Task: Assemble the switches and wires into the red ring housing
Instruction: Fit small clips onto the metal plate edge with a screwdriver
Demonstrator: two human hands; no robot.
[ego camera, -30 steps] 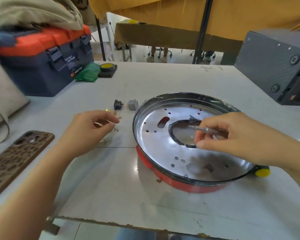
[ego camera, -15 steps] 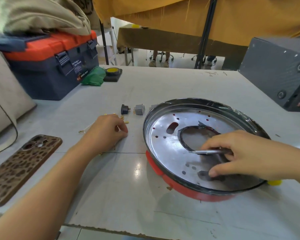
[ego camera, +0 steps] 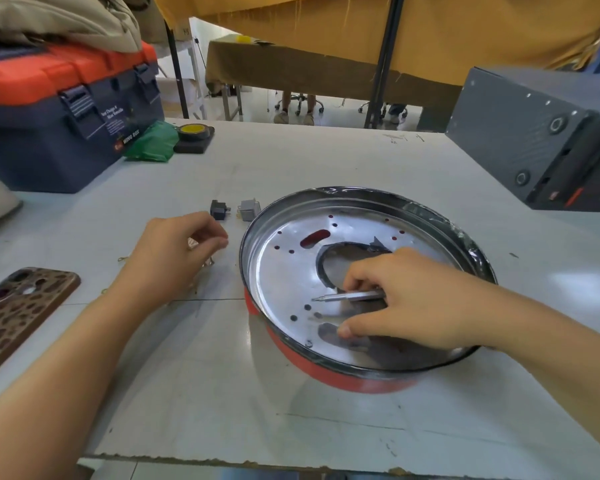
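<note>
The red ring housing (ego camera: pixel 347 377) lies on the table with its shiny metal plate (ego camera: pixel 284 271) facing up. My right hand (ego camera: pixel 406 303) rests inside it and grips a slim silver screwdriver (ego camera: pixel 347 296), tip pointing left. My left hand (ego camera: pixel 174 258) hovers left of the housing over small brass screws (ego camera: pixel 122 259), fingers curled and pinching; what they hold is hidden. A black switch (ego camera: pixel 219 210) and a grey switch (ego camera: pixel 248 210) sit just beyond the left hand, by the housing's rim.
A blue and orange toolbox (ego camera: pixel 63 116) stands at the back left, with green cloth (ego camera: pixel 151 142) and a yellow tape roll (ego camera: pixel 193 132) beside it. A patterned phone case (ego camera: pixel 18 306) lies at the left. A grey box (ego camera: pixel 541 140) sits back right.
My right hand has dropped lower into the housing with the screwdriver, thumb now touching the plate. My left hand has shifted slightly toward the switches, still over the screws.
</note>
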